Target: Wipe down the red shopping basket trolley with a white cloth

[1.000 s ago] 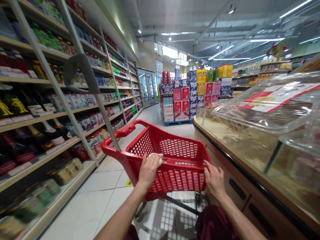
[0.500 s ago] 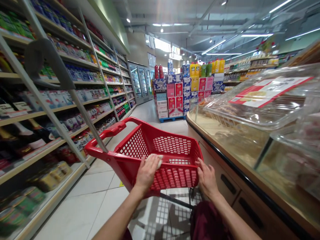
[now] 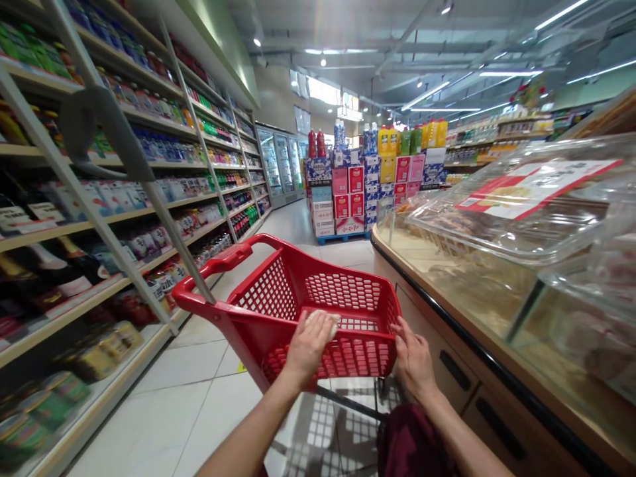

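A red plastic shopping cart [image 3: 345, 288] with perforated walls stands side-on in front of me. My left hand [image 3: 309, 346] lies over its near rim, fingers closed on a pale cloth [image 3: 331, 324] pressed to the rim. Much of the cloth is hidden under the fingers. At the right-hand corner, my right hand [image 3: 413, 354] grips the rim, its fingertips hooked over the edge. From the cart's left end a metal pole [image 3: 171, 225] rises to a grey plastic handle [image 3: 102, 132].
Shelves [image 3: 193, 179] of bottled drinks and cans line the left side. A glass-edged display counter [image 3: 447, 324] with packaged food runs close along the right. Ahead stand stacked drink cartons [image 3: 342, 192] on a blue pallet, with glass-door fridges [image 3: 281, 162] behind.
My left hand has slid to the right along the near rim with the cloth. The right hand stays at the corner, and the cart has barely shifted in view.
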The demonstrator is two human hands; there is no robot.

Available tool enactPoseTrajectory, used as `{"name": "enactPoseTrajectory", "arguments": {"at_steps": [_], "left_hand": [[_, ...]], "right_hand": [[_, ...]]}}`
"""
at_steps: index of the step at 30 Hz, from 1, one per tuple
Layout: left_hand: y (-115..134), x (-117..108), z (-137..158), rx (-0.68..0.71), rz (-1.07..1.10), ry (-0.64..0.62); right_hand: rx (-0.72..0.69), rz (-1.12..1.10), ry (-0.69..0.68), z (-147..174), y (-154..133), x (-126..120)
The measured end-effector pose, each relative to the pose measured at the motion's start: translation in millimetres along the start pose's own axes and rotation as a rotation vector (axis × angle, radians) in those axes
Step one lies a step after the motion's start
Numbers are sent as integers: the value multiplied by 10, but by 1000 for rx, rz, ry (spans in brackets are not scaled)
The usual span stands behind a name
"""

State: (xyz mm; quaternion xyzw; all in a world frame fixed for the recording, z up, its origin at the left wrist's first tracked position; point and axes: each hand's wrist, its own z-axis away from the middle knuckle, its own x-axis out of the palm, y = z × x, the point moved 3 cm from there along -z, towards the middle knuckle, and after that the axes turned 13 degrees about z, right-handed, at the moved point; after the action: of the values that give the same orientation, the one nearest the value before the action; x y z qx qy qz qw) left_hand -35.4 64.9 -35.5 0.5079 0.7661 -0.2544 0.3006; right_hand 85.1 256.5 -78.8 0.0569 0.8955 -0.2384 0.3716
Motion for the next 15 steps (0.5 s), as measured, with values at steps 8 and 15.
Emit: {"name": "enactPoseTrajectory", "arguments": {"at_steps": [8, 15], "left_hand": [[63, 20, -31, 35, -29, -16], [-806, -716, 359, -196, -238, 94]], "right_hand": [[-201, 45, -84, -73, -465, 103], [-189, 106, -47, -41, -498, 162]]}}
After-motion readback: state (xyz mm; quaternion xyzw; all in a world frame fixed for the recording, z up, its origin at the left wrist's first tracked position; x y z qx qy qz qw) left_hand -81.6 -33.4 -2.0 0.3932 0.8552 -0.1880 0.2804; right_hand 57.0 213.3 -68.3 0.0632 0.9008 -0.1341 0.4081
